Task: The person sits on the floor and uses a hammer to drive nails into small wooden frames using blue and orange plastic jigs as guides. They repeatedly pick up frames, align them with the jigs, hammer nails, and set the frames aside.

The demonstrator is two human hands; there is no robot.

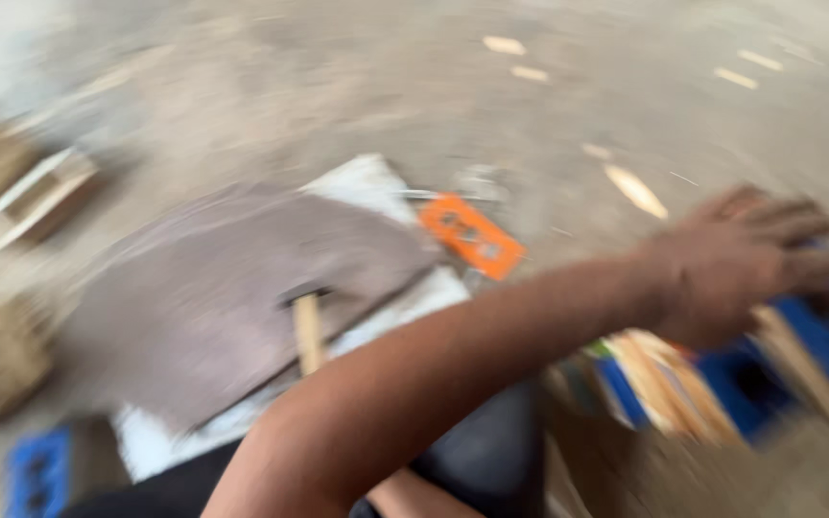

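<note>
The whole view is smeared by motion. One bare arm reaches from the bottom left across a dark-clothed lap to the right, and I take it for my left arm. My left hand (736,264) is back-up with fingers stretched to the right, over a blue plastic crate (817,336) holding pale wooden sticks (664,384). The blur hides whether the fingers grip anything. My right hand is out of view.
A grey-brown flat sheet (223,288) lies on white sacking (376,182), with a wooden handle (308,331) on it. An orange perforated piece (472,235) lies beyond. Wooden boxes (35,197) stand at left, another blue crate (38,475) at bottom left. Wood chips dot the floor.
</note>
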